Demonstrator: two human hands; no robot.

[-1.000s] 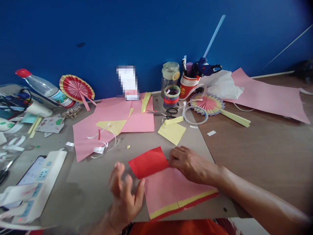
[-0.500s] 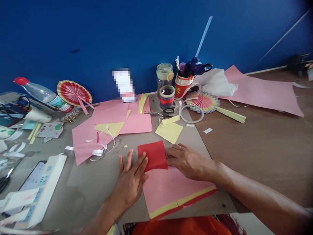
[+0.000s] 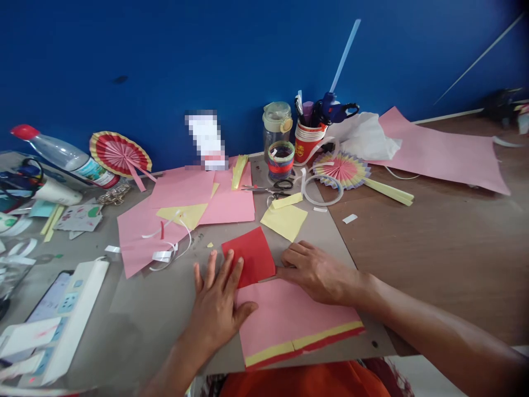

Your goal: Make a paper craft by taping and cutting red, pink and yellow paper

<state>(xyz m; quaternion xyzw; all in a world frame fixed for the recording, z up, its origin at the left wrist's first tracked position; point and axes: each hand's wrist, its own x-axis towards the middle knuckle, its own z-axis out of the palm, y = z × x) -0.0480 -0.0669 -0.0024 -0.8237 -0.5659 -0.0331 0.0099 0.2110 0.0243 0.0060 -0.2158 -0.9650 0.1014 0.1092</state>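
A square of red paper (image 3: 251, 255) lies tilted on the table, just above a pink sheet (image 3: 295, 317) edged along the bottom with a yellow and a red strip. My left hand (image 3: 219, 300) is open, its fingers spread and two fingertips resting on the red paper's left side. At the red paper's lower right corner is my right hand (image 3: 316, 273), fingers curled closed and index fingertip at that corner; its thumb is hidden. Beyond my right hand lies a yellow paper piece (image 3: 285, 221), with scissors (image 3: 276, 190) behind it.
Pink sheets (image 3: 182, 190) with white strips lie at back left. A paper fan (image 3: 342, 170), tape ring (image 3: 324, 201), jar (image 3: 281, 160) and red cup (image 3: 308, 140) stand or lie at the back. A power strip (image 3: 78, 320) and bottle (image 3: 70, 154) are left.
The red paper has turned counterclockwise and shifted left, apart from square alignment with the pink sheet. My left hand has spread its thumb out; my right hand has followed the paper slightly left.
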